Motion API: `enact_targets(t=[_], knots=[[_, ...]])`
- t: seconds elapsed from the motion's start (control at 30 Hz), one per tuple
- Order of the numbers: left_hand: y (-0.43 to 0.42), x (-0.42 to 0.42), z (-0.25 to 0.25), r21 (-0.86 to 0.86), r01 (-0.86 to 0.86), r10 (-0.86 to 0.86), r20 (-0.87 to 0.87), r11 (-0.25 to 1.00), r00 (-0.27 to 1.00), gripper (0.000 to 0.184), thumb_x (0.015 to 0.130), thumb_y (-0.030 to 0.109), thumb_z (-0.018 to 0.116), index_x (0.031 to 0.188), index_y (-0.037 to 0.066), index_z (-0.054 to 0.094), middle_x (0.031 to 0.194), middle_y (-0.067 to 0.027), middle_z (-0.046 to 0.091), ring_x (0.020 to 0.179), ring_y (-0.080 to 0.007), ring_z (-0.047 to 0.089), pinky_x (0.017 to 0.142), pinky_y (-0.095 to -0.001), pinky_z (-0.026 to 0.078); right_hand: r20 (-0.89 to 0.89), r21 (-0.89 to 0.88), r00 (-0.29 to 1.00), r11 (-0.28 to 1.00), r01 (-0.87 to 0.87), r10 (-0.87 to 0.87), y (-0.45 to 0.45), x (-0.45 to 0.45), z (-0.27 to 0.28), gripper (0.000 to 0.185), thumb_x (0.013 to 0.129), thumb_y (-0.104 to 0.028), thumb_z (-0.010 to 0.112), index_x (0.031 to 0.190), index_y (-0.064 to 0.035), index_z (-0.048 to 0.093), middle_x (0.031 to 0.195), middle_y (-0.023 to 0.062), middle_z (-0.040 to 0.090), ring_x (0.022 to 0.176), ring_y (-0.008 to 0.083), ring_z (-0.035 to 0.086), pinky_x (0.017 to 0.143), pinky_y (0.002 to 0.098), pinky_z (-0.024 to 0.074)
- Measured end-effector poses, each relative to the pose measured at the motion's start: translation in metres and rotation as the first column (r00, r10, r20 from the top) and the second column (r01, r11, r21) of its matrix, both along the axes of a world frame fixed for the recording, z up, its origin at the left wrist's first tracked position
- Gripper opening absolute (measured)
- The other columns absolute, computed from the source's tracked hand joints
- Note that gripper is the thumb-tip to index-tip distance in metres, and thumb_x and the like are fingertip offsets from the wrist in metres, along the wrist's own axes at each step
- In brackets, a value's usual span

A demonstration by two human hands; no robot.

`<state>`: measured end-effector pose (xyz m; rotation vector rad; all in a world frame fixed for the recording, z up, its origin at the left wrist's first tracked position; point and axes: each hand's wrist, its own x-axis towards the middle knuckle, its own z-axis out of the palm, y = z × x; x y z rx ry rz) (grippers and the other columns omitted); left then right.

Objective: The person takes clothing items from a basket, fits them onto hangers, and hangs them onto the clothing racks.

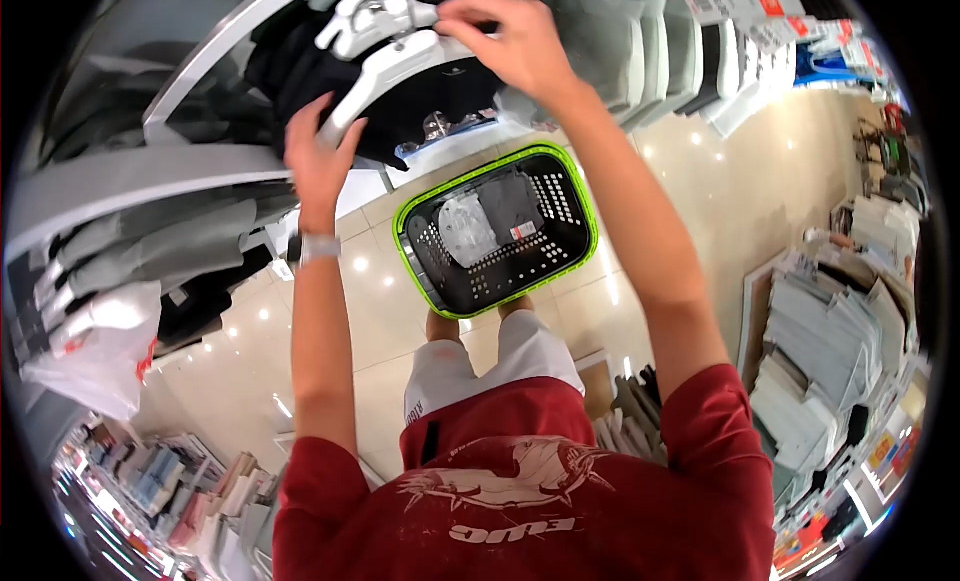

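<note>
A white hanger with a black garment on it hangs at the rack, top centre. My left hand grips the hanger's lower left arm, thumb on one side and fingers on the other. My right hand is closed in a pinch by the hanger's hook, at the end of a white hanger piece; its fingertips partly hide what they hold. More white hangers are bunched just behind. A watch with a light band is on my left wrist.
A black basket with a green rim stands on the tiled floor by my legs, holding packaged clothing. Grey rack rails run at the left. Hanging garments line the upper right; folded clothes are stacked at the right.
</note>
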<state>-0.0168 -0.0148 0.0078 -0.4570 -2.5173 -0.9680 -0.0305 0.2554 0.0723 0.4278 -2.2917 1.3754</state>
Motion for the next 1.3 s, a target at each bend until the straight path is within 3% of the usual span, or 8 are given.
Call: enact_targets(t=[0.1,0.2,0.27,0.33,0.47,0.83,1.07,1.3], knots=[[0.006,0.066,-0.006,0.433,-0.153,0.117,0.108,0.888,0.987,0.018,0.080,0.002,0.064,0.097,-0.001,0.062,0.094,-0.0103,0.064,0.088,-0.0216,0.059,0.084,-0.0320,0.046,0.202,-0.247,0.891,0.859,0.449,-0.407,0.008,0.086,-0.059,0.013,0.085,-0.009,0.064,0.082,0.0034,0.064,0.066,0.0024,0.063,0.064,0.0074,0.060,0.060,0.0235,0.0475],[0.024,0.130,-0.075,0.178,-0.013,-0.042,0.305,0.984,0.951,0.010,0.084,0.002,0.061,0.094,0.000,0.061,0.085,-0.0040,0.059,0.074,-0.0097,0.052,0.070,-0.0246,0.045,0.522,-0.112,0.711,0.788,0.605,-0.472,-0.006,0.188,-0.198,0.021,0.084,-0.014,0.062,0.070,0.0004,0.056,0.054,0.0097,0.052,0.048,0.0126,0.047,0.048,0.0294,0.0385],[0.038,0.181,-0.161,0.413,-0.081,-0.226,0.640,0.907,0.735,0.022,0.085,0.006,0.064,0.105,0.003,0.055,0.073,0.0000,0.051,0.061,-0.0082,0.045,0.057,-0.0226,0.041,0.743,0.087,0.509,0.817,0.569,-0.434,-0.024,0.264,-0.291,0.013,0.081,-0.013,0.061,0.079,-0.0010,0.064,0.062,0.0139,0.061,0.054,0.0214,0.061,0.055,0.0325,0.0477],[0.053,0.229,-0.216,0.318,-0.287,-0.118,0.829,0.904,0.546,0.022,0.082,0.007,0.067,0.099,0.007,0.054,0.065,0.0021,0.044,0.057,-0.0099,0.042,0.056,-0.0250,0.037,0.854,0.139,0.328,0.783,0.607,-0.405,-0.037,0.326,-0.354,0.012,0.079,-0.015,0.061,0.081,-0.0050,0.067,0.070,0.0142,0.066,0.066,0.0296,0.066,0.063,0.0350,0.0519],[0.048,0.276,-0.281,0.078,0.071,-0.101,0.900,0.994,0.423,0.028,0.078,-0.002,0.059,0.104,0.006,0.050,0.063,-0.0082,0.051,0.060,-0.0229,0.056,0.062,-0.0343,0.046,0.908,0.301,0.077,0.769,0.564,-0.413,-0.040,0.356,-0.404,0.012,0.074,-0.014,0.059,0.080,-0.0081,0.069,0.076,0.0153,0.067,0.077,0.0333,0.066,0.073,0.0395,0.0525],[0.072,0.287,-0.450,-0.028,0.567,-0.183,0.933,0.823,0.310,0.024,0.082,0.010,0.060,0.105,0.004,0.053,0.087,-0.0118,0.062,0.075,-0.0316,0.062,0.067,-0.0403,0.049,0.946,0.315,-0.042,0.880,0.355,-0.322,0.015,0.319,-0.625,0.035,0.071,-0.022,0.060,0.105,-0.0150,0.067,0.134,0.0148,0.046,0.112,0.0311,0.055,0.094,0.0408,0.0462],[0.066,0.288,-0.498,0.061,0.557,-0.249,0.930,0.828,0.270,0.019,0.081,0.002,0.059,0.100,0.002,0.056,0.083,-0.0169,0.064,0.075,-0.0327,0.064,0.066,-0.0382,0.050,0.909,0.362,0.139,0.909,0.207,-0.394,0.037,0.281,-0.718,0.042,0.071,-0.026,0.060,0.112,-0.0138,0.065,0.124,0.0175,0.056,0.135,0.0313,0.030,0.103,0.0394,0.0403],[0.053,0.294,-0.505,0.052,0.531,-0.209,0.948,0.846,0.239,0.015,0.083,0.005,0.056,0.098,0.002,0.058,0.086,-0.0182,0.064,0.078,-0.0357,0.063,0.068,-0.0395,0.050,0.966,0.228,0.034,0.912,0.341,-0.254,-0.001,0.281,-0.748,0.033,0.069,-0.019,0.065,0.099,-0.0061,0.069,0.103,0.0215,0.065,0.099,0.0348,0.062,0.087,0.0414,0.0496]])
